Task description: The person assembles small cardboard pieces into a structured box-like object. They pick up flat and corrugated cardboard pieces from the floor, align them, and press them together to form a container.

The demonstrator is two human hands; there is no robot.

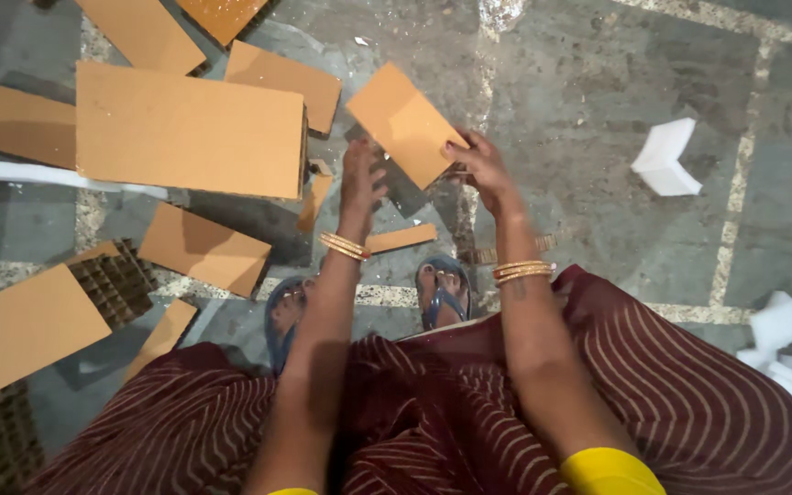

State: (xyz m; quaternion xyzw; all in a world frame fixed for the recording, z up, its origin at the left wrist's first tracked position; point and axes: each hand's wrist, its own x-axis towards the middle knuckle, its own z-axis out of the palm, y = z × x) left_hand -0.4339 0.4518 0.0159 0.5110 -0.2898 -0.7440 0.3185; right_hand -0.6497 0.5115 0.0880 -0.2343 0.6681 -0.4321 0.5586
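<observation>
Head view, looking straight down at a grey stone floor (598, 110) with pale seams. Person seated or crouched, maroon striped skirt (689, 385) filling the bottom of the frame, blue sandals (442, 289) showing at centre.

Right hand (480, 165), just right of centre, grips a small tan card piece (403, 124) by its lower right edge, fingers closed on it; the piece is tilted and held above the floor, upper centre of frame. Left hand (359, 179), just left of it, is raised with fingers loosely spread, open, near the lower left corner of the same piece; cannot tell if it touches. Gold bangles on both wrists (343, 246).

A narrow card strip (401, 238) lies on the floor between the forearms, below the hands.

Upper left: large card slab (190, 128), thick, corrugated edge showing at its right end, lying over other sheets. More tan pieces around it at the top edge and far left. A smaller sheet (203, 249) lies below the slab, left of centre. Lower left: a big sheet (20, 330) over dark honeycomb core (116, 280).

White foam bits: one (664, 156) at upper right, well apart from the hands; more (790, 348) at the right edge
</observation>
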